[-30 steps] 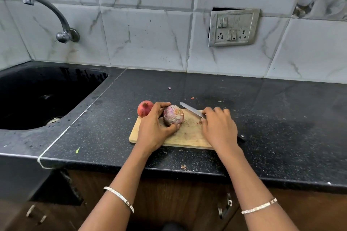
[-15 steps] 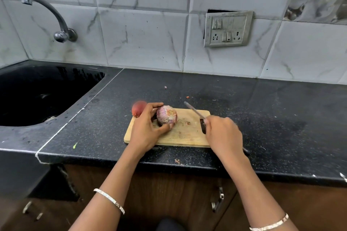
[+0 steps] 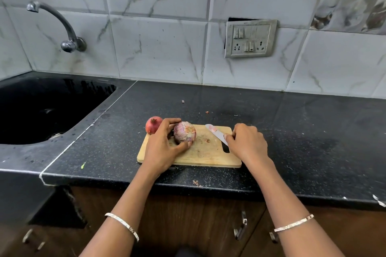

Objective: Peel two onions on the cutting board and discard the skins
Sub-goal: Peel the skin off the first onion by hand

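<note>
A wooden cutting board lies on the black counter near its front edge. My left hand grips a purple onion on the board, thumb below it and fingers behind. A second, reddish onion sits at the board's far left corner, just behind my left hand. My right hand holds a knife by its handle at the board's right side, the blade pointing up-left toward the gripped onion without touching it. A small skin scrap lies on the board between onion and blade.
A black sink is set into the counter at the left, with a tap on the tiled wall above it. A switch plate hangs on the wall. Bits of skin lie near the counter's front edge. Cabinet doors are below.
The knife blade dipped from a raised tilt to lie low over the board. My left hand kept its grip on the purple onion. The view shifted slightly.
</note>
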The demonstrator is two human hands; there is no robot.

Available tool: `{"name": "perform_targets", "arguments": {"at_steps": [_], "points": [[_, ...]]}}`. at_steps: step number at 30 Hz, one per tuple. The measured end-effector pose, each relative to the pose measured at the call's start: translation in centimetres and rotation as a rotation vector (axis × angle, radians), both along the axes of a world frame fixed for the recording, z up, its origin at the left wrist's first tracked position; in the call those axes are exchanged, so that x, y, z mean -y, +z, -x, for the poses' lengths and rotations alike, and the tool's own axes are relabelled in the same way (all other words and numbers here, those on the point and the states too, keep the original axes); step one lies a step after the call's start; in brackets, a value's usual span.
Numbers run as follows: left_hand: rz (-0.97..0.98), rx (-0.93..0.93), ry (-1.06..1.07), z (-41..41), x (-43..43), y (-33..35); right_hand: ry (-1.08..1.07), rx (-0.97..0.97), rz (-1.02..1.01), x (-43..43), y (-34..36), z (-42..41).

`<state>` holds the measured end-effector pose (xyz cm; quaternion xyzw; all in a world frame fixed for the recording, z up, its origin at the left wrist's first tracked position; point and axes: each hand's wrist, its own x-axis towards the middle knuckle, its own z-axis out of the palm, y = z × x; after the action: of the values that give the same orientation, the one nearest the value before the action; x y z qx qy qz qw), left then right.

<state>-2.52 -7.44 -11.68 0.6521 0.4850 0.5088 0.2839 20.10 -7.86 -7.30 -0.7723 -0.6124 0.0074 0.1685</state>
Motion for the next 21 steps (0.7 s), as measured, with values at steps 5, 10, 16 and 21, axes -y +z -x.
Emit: {"name": "perform_targets", "arguments": {"at_steps": [5,10,16,21], "points": [[-0.003,0.000,-0.004,0.0,0.0,0.0,0.050,0.105,-0.284,0.4,0.0,1.8],[-0.019,0.003,0.001,0.0,-0.2,-0.2,0.512,-0.533,-0.363,-0.7,0.3,4.6],[-0.035,0.009,-0.017,0.1,-0.2,-0.2,0.646,-0.714,-0.281,-2.6,-1.1,5.6],[-0.043,-0.033,-0.023,-0.1,-0.3,-0.1,0.627,-0.985,-0.256,-3.0,-2.2,4.7]]}}
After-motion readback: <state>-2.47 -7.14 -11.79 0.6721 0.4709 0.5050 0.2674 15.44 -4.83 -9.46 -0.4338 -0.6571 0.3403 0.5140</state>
